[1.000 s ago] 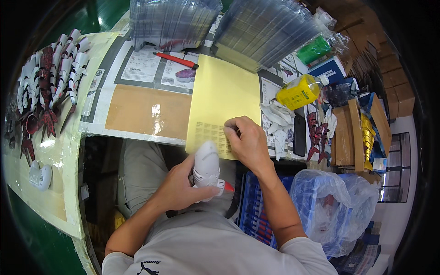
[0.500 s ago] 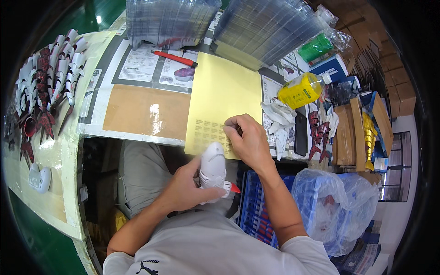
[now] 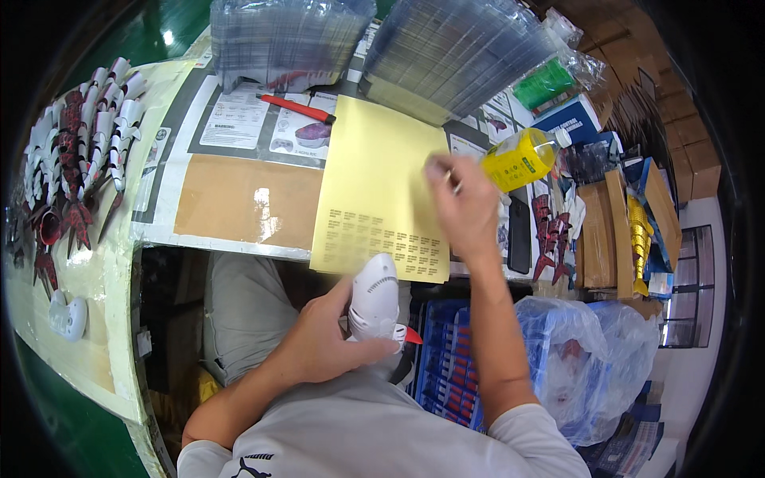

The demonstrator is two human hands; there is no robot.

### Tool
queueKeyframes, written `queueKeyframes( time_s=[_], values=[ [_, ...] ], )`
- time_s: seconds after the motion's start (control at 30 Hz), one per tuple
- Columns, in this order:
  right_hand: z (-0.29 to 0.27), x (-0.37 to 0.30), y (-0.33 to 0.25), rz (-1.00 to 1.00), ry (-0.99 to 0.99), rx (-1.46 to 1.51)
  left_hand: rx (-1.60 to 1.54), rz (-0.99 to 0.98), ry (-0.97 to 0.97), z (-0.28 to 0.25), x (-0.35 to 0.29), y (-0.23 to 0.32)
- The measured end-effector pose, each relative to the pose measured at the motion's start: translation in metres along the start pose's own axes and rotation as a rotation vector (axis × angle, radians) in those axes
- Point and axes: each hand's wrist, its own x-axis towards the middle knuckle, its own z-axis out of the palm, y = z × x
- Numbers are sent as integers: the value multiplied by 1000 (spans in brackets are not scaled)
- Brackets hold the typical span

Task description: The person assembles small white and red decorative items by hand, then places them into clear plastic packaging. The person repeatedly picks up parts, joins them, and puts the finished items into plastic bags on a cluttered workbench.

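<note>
My left hand (image 3: 323, 331) is closed round a white toy shark (image 3: 374, 295), held upright over my lap with its snout up at the table's front edge. A red part (image 3: 413, 336) sticks out low on its right side. Above the right edge of the yellow sheet (image 3: 382, 159) is my right hand (image 3: 466, 199), smeared by motion. Its fingers are curled together, with a small pale bit at their tips too blurred to name. Rows of small printed labels cover the lower part of that sheet. The white crumpled tissue is mostly hidden behind the right hand.
A red cutter (image 3: 296, 108) lies left of the sheet. Stacked clear plastic trays (image 3: 454, 56) stand behind. At right are a yellow bottle (image 3: 522, 159), a black phone (image 3: 519, 235) and red-black toy parts (image 3: 550, 235). More toy parts (image 3: 76, 151) and a white controller (image 3: 68, 315) lie left.
My right hand has lifted off the labels and moved up and right toward the bottle. My left hand keeps hold of the shark, which has turned slightly.
</note>
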Motion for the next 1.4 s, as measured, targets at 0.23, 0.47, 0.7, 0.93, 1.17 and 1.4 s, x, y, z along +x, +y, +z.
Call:
queueKeyframes(
  time_s=[0.23,0.47,0.7,0.93,1.17,1.4],
  values=[
    [-42,143,6,-579,565,-511,163,195,36,2,50,45],
    [-51,210,16,-657,405,-665,21,29,-24,-10,88,55],
    [-58,203,10,-569,304,-491,94,61,-17,-11,91,54],
    [-56,169,-6,-632,411,-437,-151,35,-65,-8,79,50],
    [-17,20,-32,-29,-208,197,-267,-32,-202,-15,-18,18],
    [23,-45,-30,40,-275,29,-283,-92,60,-14,-37,-11]
  ],
)
